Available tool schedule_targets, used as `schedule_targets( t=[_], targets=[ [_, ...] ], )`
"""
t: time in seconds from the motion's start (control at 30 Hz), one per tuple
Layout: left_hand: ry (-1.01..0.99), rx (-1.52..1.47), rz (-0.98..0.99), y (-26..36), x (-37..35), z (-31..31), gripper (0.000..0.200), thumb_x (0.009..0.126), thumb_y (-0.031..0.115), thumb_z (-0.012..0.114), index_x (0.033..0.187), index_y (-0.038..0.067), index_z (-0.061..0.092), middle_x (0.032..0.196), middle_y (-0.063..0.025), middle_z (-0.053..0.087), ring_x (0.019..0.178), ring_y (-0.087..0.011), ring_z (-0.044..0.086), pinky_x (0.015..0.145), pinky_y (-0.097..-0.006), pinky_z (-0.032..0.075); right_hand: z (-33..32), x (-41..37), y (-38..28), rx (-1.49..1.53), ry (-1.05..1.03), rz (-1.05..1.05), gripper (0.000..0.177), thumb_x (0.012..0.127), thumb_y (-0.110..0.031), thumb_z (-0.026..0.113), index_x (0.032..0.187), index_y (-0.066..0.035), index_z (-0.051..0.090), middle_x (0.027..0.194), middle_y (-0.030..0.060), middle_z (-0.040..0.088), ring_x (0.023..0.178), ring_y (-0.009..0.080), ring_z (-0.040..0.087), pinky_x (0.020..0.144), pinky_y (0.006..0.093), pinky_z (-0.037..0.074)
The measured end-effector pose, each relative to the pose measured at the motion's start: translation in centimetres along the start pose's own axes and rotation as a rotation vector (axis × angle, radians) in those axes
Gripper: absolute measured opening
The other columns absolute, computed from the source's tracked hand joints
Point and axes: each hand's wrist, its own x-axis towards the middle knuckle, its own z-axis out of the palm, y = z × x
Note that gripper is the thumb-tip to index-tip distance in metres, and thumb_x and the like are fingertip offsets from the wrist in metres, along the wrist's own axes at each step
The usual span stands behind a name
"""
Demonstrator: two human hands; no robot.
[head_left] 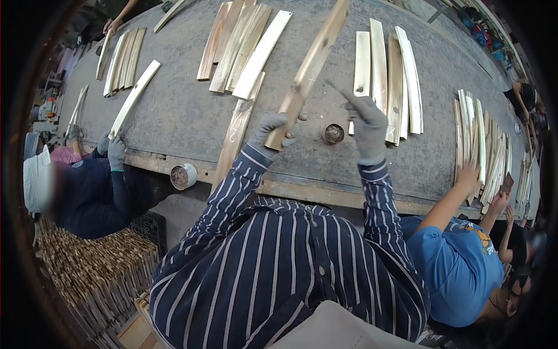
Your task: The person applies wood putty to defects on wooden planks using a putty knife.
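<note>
My gloved left hand (273, 131) is wrapped round the lower end of a wooden slat (311, 72), which is tilted up and away over the table. Dark knots show on its face. In my gloved right hand (369, 125) is a thin-bladed knife (337, 89), its dark blade pointing up and left toward the slat but apart from it. Between my hands and the stacks on the right stands a small round tin (333, 134) with brown stuff inside. Another slat (237, 128) lies under my left forearm, jutting over the table edge.
Slats lie in groups on the grey table (174, 81), at centre-left (238, 46) and right (386, 81). A second tin (183, 176) sits at the table's front edge. Co-workers in a white hat (38, 180) and a blue shirt (456, 270) flank me. Stacked slats (96, 262) fill the lower left.
</note>
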Motion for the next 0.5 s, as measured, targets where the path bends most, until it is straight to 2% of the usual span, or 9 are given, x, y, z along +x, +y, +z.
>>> schedule_targets(
  t=[0.03, 0.07, 0.13, 0.2, 0.3, 0.33, 0.43, 0.5],
  targets=[
    [0.046, 0.153, -0.002, 0.3, -0.2, 0.4, 0.057, 0.081, 0.021, 0.063, 0.122, -0.013, 0.041, 0.090, -0.0130, 0.055, 0.062, -0.0111, 0.048, 0.044, -0.0198, 0.043, 0.8, -0.1, -0.5, -0.063, 0.001, -0.115, 0.040, 0.080, 0.009, 0.056, 0.112, -0.010, 0.067, 0.080, 0.0024, 0.059, 0.067, 0.0076, 0.054, 0.059, 0.0217, 0.047],
    [0.049, 0.151, 0.000, 0.4, -0.6, 1.0, 0.057, 0.081, 0.021, 0.063, 0.122, -0.013, 0.041, 0.090, -0.0130, 0.055, 0.062, -0.0111, 0.048, 0.044, -0.0198, 0.043, 1.1, -0.2, -0.5, -0.061, -0.002, -0.115, 0.040, 0.080, 0.009, 0.056, 0.112, -0.010, 0.067, 0.080, 0.0024, 0.059, 0.067, 0.0076, 0.054, 0.059, 0.0217, 0.047],
    [0.170, 0.366, 0.033, 0.8, -1.3, 2.4, 0.053, 0.078, 0.018, 0.064, 0.123, -0.006, 0.048, 0.098, -0.0107, 0.060, 0.061, -0.0089, 0.052, 0.044, -0.0168, 0.044, 1.9, -0.4, -0.1, -0.245, 0.019, -0.174, 0.041, 0.076, 0.001, 0.063, 0.113, -0.018, 0.067, 0.078, 0.0022, 0.061, 0.064, 0.0135, 0.057, 0.056, 0.0251, 0.048],
    [0.179, 0.434, 0.010, 1.1, -1.5, 2.3, 0.053, 0.078, 0.018, 0.064, 0.124, -0.004, 0.049, 0.097, -0.0095, 0.060, 0.062, -0.0085, 0.052, 0.046, -0.0170, 0.044, 2.4, -0.5, -0.1, -0.334, 0.027, -0.208, 0.043, 0.075, -0.003, 0.066, 0.113, -0.022, 0.067, 0.077, 0.0021, 0.061, 0.063, 0.0164, 0.059, 0.055, 0.0268, 0.049],
    [0.196, 0.529, -0.001, 1.3, -1.9, 2.9, 0.056, 0.077, 0.019, 0.065, 0.127, -0.001, 0.050, 0.096, -0.0074, 0.060, 0.063, -0.0077, 0.052, 0.048, -0.0175, 0.045, 3.0, -0.6, -0.3, -0.388, 0.032, -0.230, 0.042, 0.075, -0.004, 0.066, 0.113, -0.023, 0.067, 0.078, 0.0022, 0.062, 0.063, 0.0170, 0.059, 0.054, 0.0274, 0.048],
    [0.201, 0.555, 0.012, 1.3, -2.1, 3.2, 0.059, 0.077, 0.019, 0.065, 0.129, 0.000, 0.049, 0.095, -0.0067, 0.060, 0.064, -0.0073, 0.052, 0.050, -0.0179, 0.045, 3.2, -0.5, -0.4, -0.499, 0.024, -0.273, 0.044, 0.075, -0.003, 0.065, 0.113, -0.024, 0.066, 0.078, 0.0023, 0.061, 0.063, 0.0172, 0.059, 0.054, 0.0275, 0.048],
    [0.212, 0.618, 0.050, 1.4, -2.2, 3.5, 0.053, 0.079, 0.017, 0.063, 0.125, -0.006, 0.049, 0.089, -0.0063, 0.056, 0.061, -0.0078, 0.048, 0.046, -0.0178, 0.041, 2.8, -1.0, -0.9, -0.670, -0.016, -0.349, 0.046, 0.073, -0.002, 0.063, 0.114, -0.024, 0.066, 0.078, 0.0024, 0.060, 0.064, 0.0175, 0.059, 0.055, 0.0279, 0.049],
    [0.228, 0.633, 0.084, 1.3, -2.1, 3.4, 0.053, 0.079, 0.016, 0.064, 0.125, -0.005, 0.049, 0.088, -0.0059, 0.056, 0.060, -0.0076, 0.048, 0.047, -0.0181, 0.041, 2.1, -1.4, -1.4, -0.725, -0.053, -0.383, 0.048, 0.072, -0.002, 0.062, 0.114, -0.024, 0.066, 0.078, 0.0024, 0.060, 0.065, 0.0177, 0.059, 0.055, 0.0281, 0.049]
  ],
)
